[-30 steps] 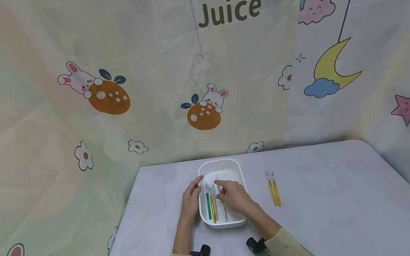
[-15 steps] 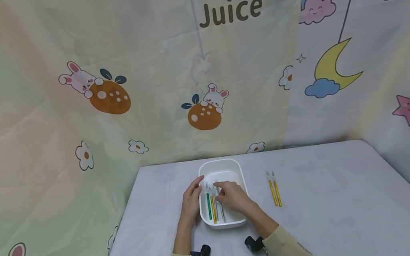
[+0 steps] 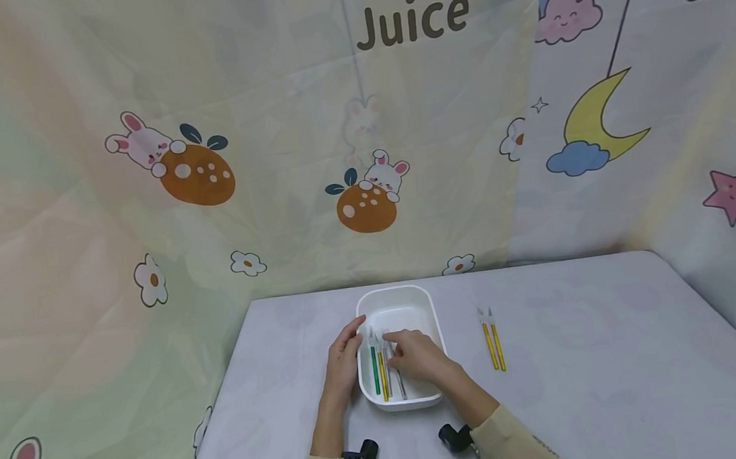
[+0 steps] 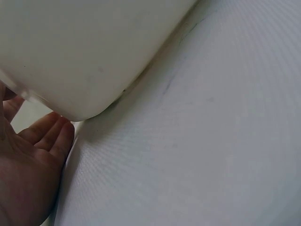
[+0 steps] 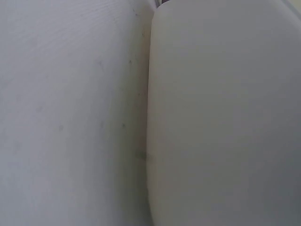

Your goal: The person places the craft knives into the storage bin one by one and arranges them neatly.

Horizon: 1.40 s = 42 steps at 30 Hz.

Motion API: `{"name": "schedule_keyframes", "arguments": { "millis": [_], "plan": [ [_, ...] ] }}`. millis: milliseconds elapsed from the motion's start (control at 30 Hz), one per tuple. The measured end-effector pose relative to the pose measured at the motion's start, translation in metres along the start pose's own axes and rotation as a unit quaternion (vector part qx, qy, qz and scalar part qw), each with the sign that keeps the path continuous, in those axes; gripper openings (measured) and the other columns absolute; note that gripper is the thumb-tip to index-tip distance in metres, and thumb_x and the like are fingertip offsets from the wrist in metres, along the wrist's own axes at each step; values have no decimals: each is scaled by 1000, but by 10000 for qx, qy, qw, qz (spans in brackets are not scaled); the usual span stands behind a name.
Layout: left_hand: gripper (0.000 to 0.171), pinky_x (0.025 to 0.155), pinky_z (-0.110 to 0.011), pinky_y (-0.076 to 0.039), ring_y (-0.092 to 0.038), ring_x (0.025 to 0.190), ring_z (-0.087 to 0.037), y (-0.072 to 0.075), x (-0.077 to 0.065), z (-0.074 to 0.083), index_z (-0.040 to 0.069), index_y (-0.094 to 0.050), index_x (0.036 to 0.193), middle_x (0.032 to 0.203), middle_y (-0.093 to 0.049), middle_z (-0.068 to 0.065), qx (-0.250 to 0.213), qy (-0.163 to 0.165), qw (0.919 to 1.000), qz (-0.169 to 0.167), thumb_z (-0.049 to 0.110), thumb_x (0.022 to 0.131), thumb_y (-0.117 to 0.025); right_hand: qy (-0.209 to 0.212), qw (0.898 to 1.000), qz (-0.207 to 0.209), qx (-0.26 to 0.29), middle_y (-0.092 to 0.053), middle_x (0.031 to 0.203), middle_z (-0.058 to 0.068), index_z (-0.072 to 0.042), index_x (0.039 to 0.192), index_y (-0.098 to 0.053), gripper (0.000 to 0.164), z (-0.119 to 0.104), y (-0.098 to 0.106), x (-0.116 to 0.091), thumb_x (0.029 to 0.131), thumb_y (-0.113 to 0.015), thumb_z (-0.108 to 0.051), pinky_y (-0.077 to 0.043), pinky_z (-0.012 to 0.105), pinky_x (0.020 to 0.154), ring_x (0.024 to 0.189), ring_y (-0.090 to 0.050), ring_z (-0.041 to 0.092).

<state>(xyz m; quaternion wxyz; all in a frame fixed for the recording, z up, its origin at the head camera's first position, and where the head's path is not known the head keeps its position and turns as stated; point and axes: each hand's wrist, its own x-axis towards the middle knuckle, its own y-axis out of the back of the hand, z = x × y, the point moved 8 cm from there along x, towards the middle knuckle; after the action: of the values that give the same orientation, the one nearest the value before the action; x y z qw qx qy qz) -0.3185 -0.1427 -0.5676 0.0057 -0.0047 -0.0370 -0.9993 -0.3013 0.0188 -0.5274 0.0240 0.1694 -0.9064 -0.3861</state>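
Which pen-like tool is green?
The leftmost pen-like tool in the white tray, nearest the left hand; the others are yellow or silver.

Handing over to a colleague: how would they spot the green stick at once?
On the table, find the white tray. Inside, toward its left side, slim sticks lie side by side. The green stick is the leftmost, and the only green one among yellow and silver.

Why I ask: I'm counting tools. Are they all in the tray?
No, two yellow tools lie on the table beside the tray.
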Motion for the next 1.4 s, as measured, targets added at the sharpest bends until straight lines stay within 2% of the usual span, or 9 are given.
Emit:
{"name": "schedule_keyframes", "arguments": {
  "millis": [267, 433, 1133, 1400],
  "plan": [
    [37, 131, -52, -22, -30, 158, -21, 0, 2, 0, 31, -64, 141, 159, -50, 8, -2, -28, 10000, -49, 25, 108, -48, -15, 9999, -83, -67, -58, 71, -3, -8, 145, -61, 56, 0, -1, 1, 92, -78, -13, -39, 23, 54, 62, -52, 12],
    [39, 130, -53, -22, -31, 158, -22, 0, 2, 2, 25, -62, 145, 160, -50, 6, -29, -61, 10000, -61, 23, 108, -48, -72, 9999, -76, -82, -57, 71, -3, -8, 145, -61, 56, 0, -1, 2, 92, -77, -14, -39, 23, 54, 63, -52, 12],
    [39, 130, -52, -24, -31, 158, -22, -1, 2, 1, 23, -61, 146, 160, -49, 6, -20, -55, 9999, -97, 23, 109, -47, -117, 9997, -153, -174, -56, 67, -3, -6, 145, -60, 59, 1, -3, 2, 91, -79, -16, -38, 23, 53, 60, -50, 11],
    [39, 130, -52, -23, -32, 158, -22, -1, 2, 3, 24, -61, 146, 160, -49, 6, -22, -48, 10000, -82, 23, 109, -48, -147, 9997, -114, -184, -60, 72, -2, -6, 145, -60, 60, 1, -3, 2, 90, -80, -16, -43, 24, 56, 65, -56, 13]
  ]
}}
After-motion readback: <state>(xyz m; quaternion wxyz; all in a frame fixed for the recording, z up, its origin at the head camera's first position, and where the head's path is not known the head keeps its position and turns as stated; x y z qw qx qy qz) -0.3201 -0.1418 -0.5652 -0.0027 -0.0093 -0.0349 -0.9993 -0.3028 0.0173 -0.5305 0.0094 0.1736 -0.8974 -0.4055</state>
